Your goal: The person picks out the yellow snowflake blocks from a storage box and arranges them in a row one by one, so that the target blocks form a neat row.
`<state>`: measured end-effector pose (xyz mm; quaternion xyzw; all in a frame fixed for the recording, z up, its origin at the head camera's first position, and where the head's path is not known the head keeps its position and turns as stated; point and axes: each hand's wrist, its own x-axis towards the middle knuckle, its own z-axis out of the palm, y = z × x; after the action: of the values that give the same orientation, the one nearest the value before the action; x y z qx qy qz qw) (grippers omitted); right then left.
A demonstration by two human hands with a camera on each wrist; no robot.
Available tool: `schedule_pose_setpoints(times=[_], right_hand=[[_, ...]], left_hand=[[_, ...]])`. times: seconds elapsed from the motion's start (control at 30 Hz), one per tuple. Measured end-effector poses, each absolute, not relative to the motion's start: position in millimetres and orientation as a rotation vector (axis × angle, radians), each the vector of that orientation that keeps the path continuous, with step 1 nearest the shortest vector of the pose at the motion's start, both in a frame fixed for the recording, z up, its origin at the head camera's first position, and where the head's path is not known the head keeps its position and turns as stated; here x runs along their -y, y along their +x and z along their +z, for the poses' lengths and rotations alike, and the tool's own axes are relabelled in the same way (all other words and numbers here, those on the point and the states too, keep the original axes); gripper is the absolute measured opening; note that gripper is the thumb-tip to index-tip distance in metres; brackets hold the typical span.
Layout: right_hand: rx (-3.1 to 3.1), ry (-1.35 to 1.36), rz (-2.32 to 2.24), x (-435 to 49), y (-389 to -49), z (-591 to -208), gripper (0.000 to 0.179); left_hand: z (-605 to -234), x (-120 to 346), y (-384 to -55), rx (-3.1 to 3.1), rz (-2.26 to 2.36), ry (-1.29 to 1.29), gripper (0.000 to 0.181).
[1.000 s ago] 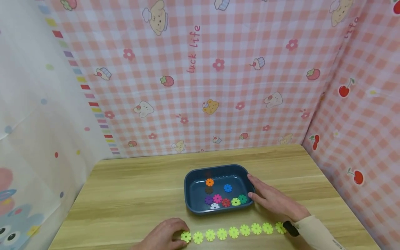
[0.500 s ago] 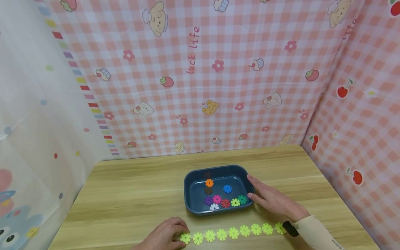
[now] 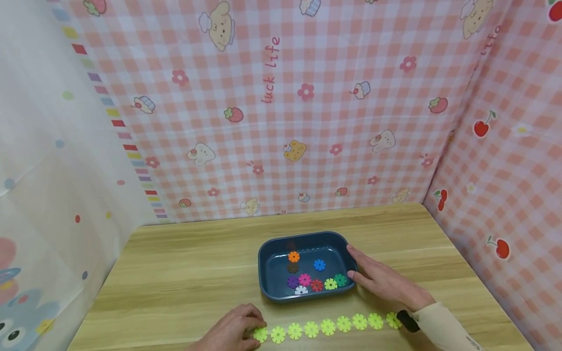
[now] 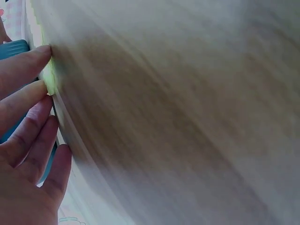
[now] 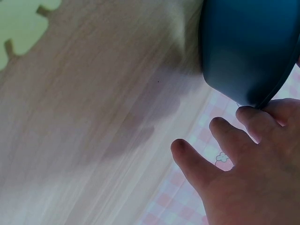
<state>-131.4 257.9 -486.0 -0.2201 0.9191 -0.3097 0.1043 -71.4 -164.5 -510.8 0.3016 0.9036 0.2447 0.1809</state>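
Observation:
Several yellow-green snowflake discs (image 3: 311, 329) lie in a row along the front of the table. At the row's left end, my left hand (image 3: 232, 329) pinches the last disc (image 3: 261, 335) between thumb and index finger, low at the tabletop. That same disc (image 4: 49, 77) appears edge-on at the fingertips in the left wrist view. My right hand (image 3: 386, 280) rests against the right side of a dark blue tray (image 3: 263, 273), fingers extended along its rim. In the right wrist view, the right hand (image 5: 262, 164) has its fingers spread beside the tray wall (image 5: 248, 51).
Inside the tray lie loose discs, among them orange (image 3: 293, 257), blue (image 3: 319, 265), green (image 3: 340, 280) and white (image 3: 301, 290). A black wristband (image 3: 408, 321) overlaps the row's right end. Patterned cloth (image 3: 307, 122) hangs behind the wooden table (image 3: 184, 273) and at both sides.

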Motion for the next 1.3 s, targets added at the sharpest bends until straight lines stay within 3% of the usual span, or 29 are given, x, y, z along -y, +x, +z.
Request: schedule_pose_setpoints(times=[0.4,0.9,1.3], right_hand=[[-2.715,-0.651,-0.902,-258,-132,-486,0.076],[-2.704,-0.632,-0.922,-258,-132,-487,0.076],[-2.700,-0.627,-0.933,-258,-132,-487,0.074]], left_hand=[[-499,168,-77,-2.419,0.752,0.817,0.042],[-471,158,-83,-2.478,0.832,1.131,0.030],[-451,124,-92,-2.548,0.929,1.207,0.034]])
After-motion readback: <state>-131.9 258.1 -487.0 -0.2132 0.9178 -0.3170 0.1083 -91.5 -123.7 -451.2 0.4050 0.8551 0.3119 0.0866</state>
